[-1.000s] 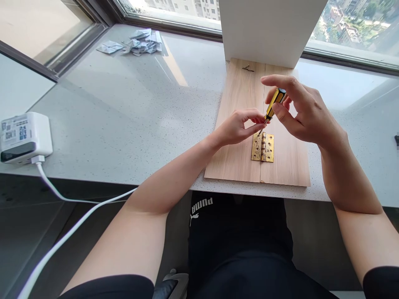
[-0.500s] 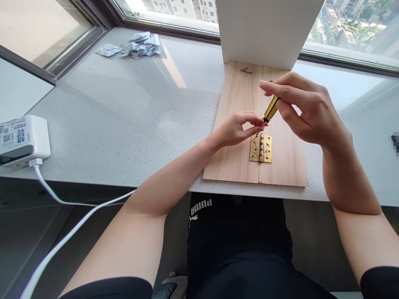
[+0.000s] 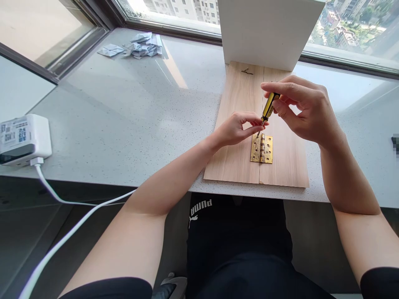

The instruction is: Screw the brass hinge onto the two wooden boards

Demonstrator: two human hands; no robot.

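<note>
My right hand [image 3: 307, 106] grips the top of a small black-and-yellow screwdriver [image 3: 268, 107] between thumb and fingers. The tool leans, its shaft slanting down and left. My left hand [image 3: 236, 128] pinches around the thin shaft just below the handle. Under it lies a brass butt hinge [image 3: 257, 151], opened flat, its knuckle over the seam between two pale wooden boards [image 3: 232, 99]. The screwdriver's lower end meets the upper hole of the left leaf; a screw there is too small to make out clearly.
Several small screws [image 3: 247, 71] lie at the boards' far end, before a white upright panel [image 3: 268, 33]. Crumpled grey-white packets [image 3: 145, 45] sit by the window. A white power adapter [image 3: 28, 137] with a cable [image 3: 51, 193] stands at the counter's left edge.
My right hand's fingers and thumb have shifted slightly around the screwdriver handle, which has turned and stands a little steeper. My left hand keeps its place at the shaft.
</note>
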